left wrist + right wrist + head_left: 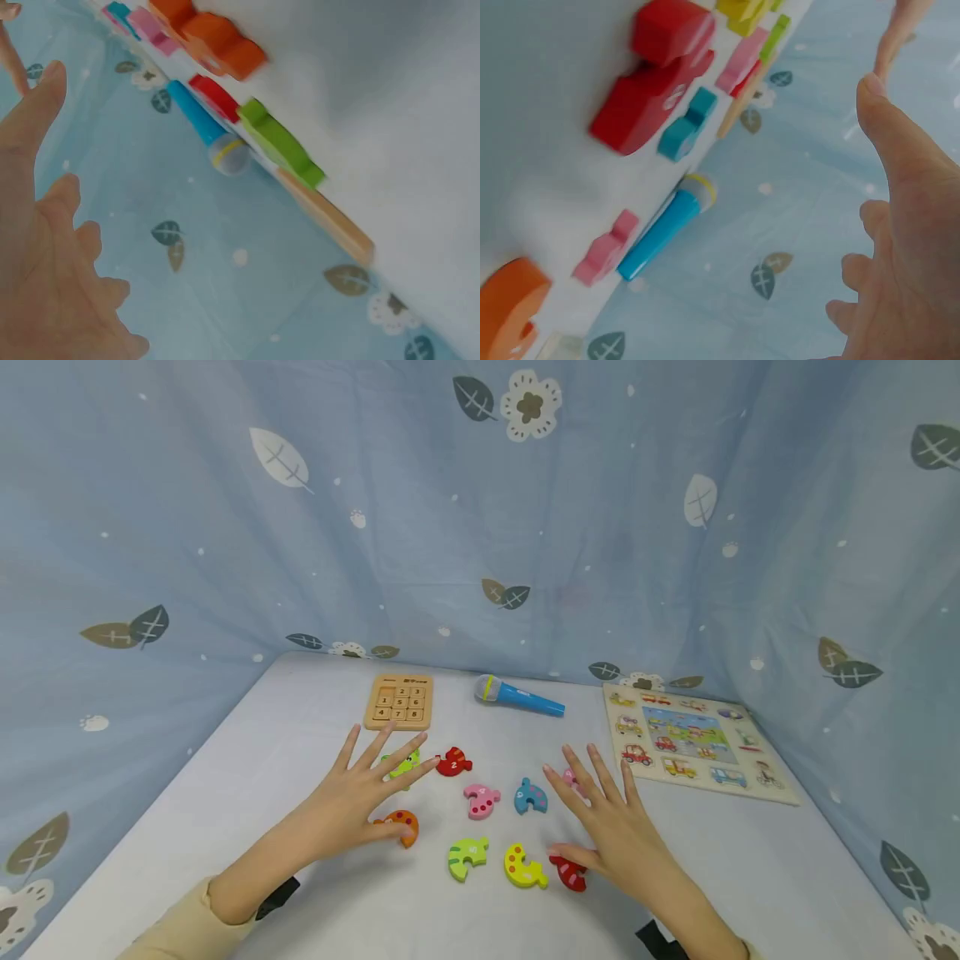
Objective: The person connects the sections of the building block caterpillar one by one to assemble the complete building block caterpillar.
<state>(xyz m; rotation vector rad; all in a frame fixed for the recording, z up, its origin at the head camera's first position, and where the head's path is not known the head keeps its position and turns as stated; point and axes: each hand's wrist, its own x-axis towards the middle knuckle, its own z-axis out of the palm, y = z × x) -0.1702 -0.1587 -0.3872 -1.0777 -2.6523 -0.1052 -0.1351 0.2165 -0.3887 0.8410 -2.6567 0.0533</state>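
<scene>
Both hands hover over the white table with fingers spread, holding nothing. My left hand (348, 806) is above an orange puzzle piece (405, 825) and partly covers a green piece (405, 764). My right hand (615, 827) is over a red piece (572, 872) and in front of a pink piece (573, 779). Between the hands lie a red piece marked 2 (453, 762), a pink piece (481, 802), a blue piece (530, 797), a striped green piece (467, 857) and a yellow piece (522, 866). Another orange piece (510, 307) shows in the right wrist view.
A wooden number slide puzzle (400, 702) lies at the back left. Beside it is a blue toy microphone (525, 697) with a grey head. A vehicle picture board (697, 742) lies at the right. Blue patterned cloth (420, 527) hangs behind and around the table.
</scene>
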